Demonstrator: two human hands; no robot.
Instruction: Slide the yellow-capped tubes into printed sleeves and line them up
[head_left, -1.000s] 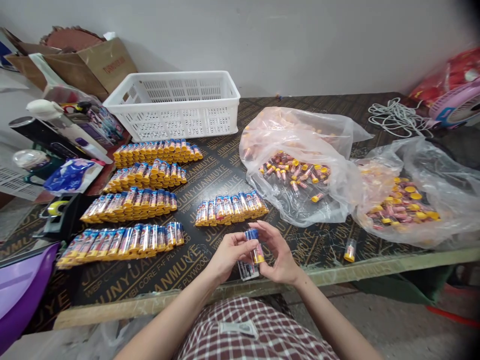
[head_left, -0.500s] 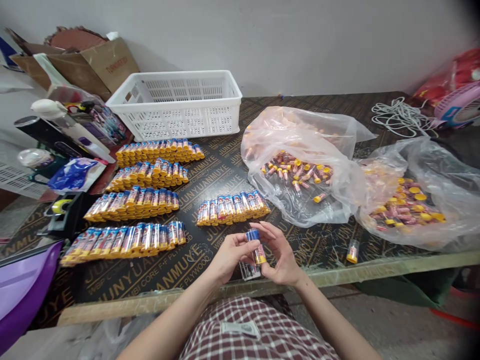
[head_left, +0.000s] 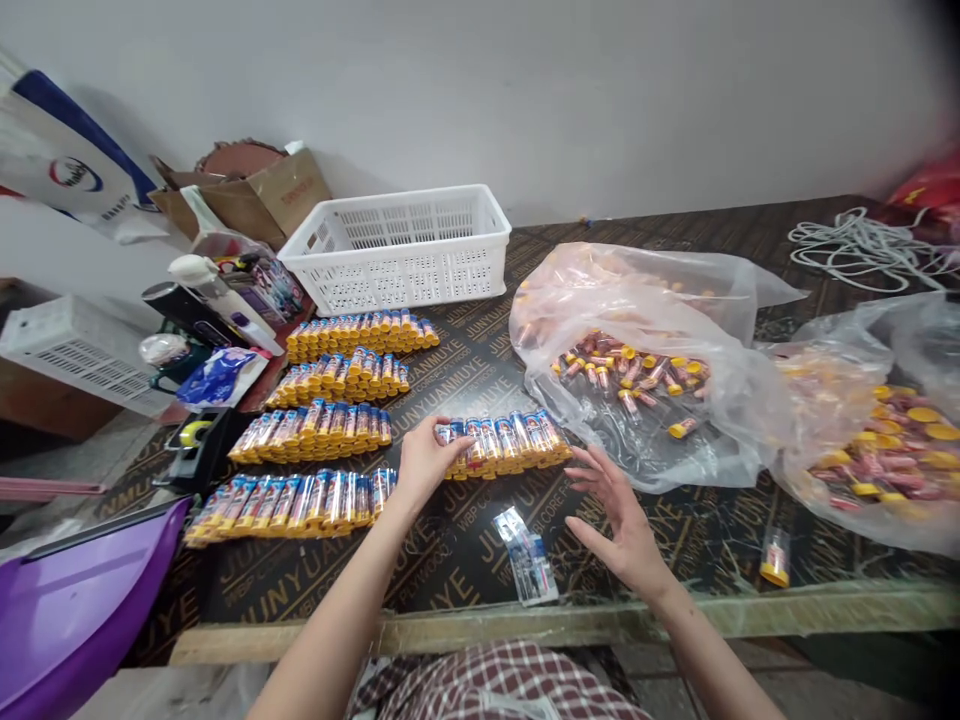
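Observation:
My left hand [head_left: 429, 462] is at the left end of the middle pile of small clear tubes [head_left: 510, 440] with blue tops and yellow bases. Its thumb and fingers close around a tube there. To the right of that pile my right hand [head_left: 619, 520] hovers over the table with fingers spread, holding nothing. Between the hands, nearer the front edge, lie flat printed strips [head_left: 527, 560]. Four-sided stacking shows in several rows of like tubes [head_left: 300, 503] on the left. One lone tube [head_left: 776, 558] stands at the right.
A white plastic basket [head_left: 405, 275] sits at the back. Two clear bags, one in the middle [head_left: 645, 300] and one at the right [head_left: 832, 370], hold many tubes. A purple dustpan-like object [head_left: 97, 590], a tape dispenser [head_left: 199, 450] and bottles are at the left; white cord [head_left: 862, 250] lies back right.
My left hand has carried a tube up and left to the middle pile. My right hand has let go of it and opened. The view has shifted left.

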